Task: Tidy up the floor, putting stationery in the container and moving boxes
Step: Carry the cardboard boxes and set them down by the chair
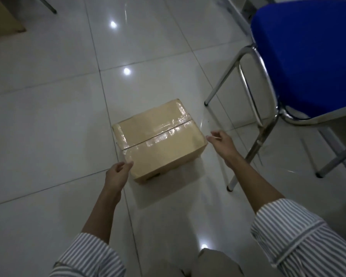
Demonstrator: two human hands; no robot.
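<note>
A closed cardboard box [160, 138], sealed along its top with clear tape, sits on the glossy white tile floor [48, 120] in the middle of the head view. My left hand [117, 174] is at the box's near left corner, fingers loosely curled, fingertips at the edge. My right hand [221, 141] hovers at the box's right corner with relaxed fingers, just beside it. Neither hand grips the box. No stationery or container is in view.
A blue-seated chair [308, 56] with chrome legs [254, 150] stands close on the right of the box. A tan cabinet corner [2, 17] and a metal leg [48, 5] are at the far left. My knee [212, 262] shows at the bottom.
</note>
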